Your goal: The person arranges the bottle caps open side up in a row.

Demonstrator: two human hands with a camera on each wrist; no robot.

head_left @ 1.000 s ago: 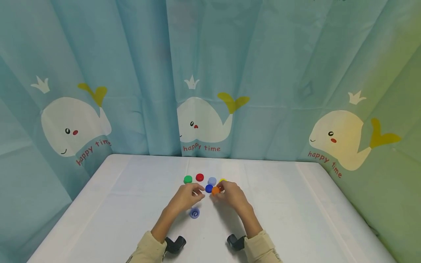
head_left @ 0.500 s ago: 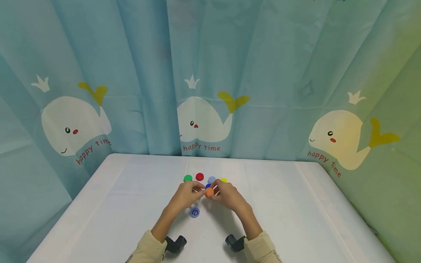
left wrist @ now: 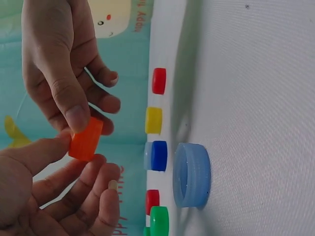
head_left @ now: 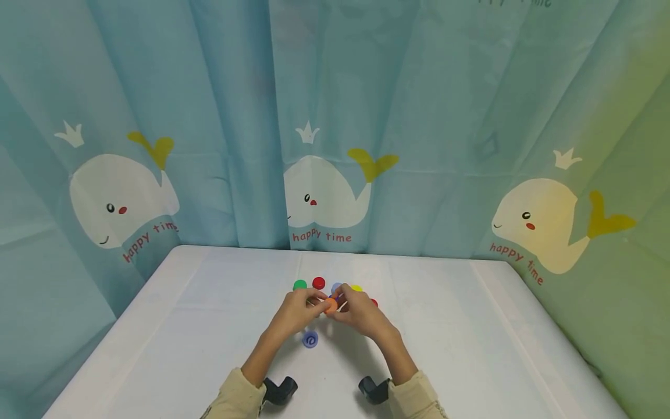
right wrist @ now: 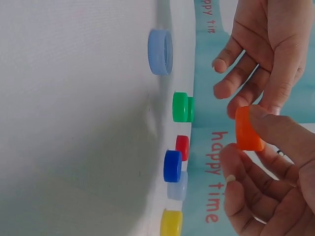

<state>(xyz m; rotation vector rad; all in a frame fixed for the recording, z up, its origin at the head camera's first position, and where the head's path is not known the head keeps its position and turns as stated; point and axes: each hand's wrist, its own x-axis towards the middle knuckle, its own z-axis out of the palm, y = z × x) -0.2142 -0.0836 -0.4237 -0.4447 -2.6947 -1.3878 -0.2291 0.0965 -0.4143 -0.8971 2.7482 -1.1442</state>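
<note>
Above the table, an orange bottle cap (head_left: 331,306) is held between both hands. My right hand (head_left: 364,315) pinches it with the thumb pressed on it, clearest in the right wrist view. From the other side my left hand (head_left: 295,314) takes it between thumb and fingers; the left thumb tip touches it in the left wrist view. The remaining fingers of both hands are loosely bent. Beyond the hands lie green (head_left: 300,284), red (head_left: 319,283), light blue (head_left: 337,287) and yellow (head_left: 357,288) caps. A dark blue cap (right wrist: 172,166) is mostly covered in the head view.
Nearer the person, a light blue cap (head_left: 310,339) lies hollow side up on the white table (head_left: 460,331). Another red cap (head_left: 374,302) sits by the right hand. Black wrist mounts (head_left: 281,390) hang at both cuffs. A whale-print curtain (head_left: 439,116) surrounds the table.
My right hand has moved left, carrying the orange cap to the left hand, whose thumb and fingers now hold it too. The red cap on the right has come into sight.
</note>
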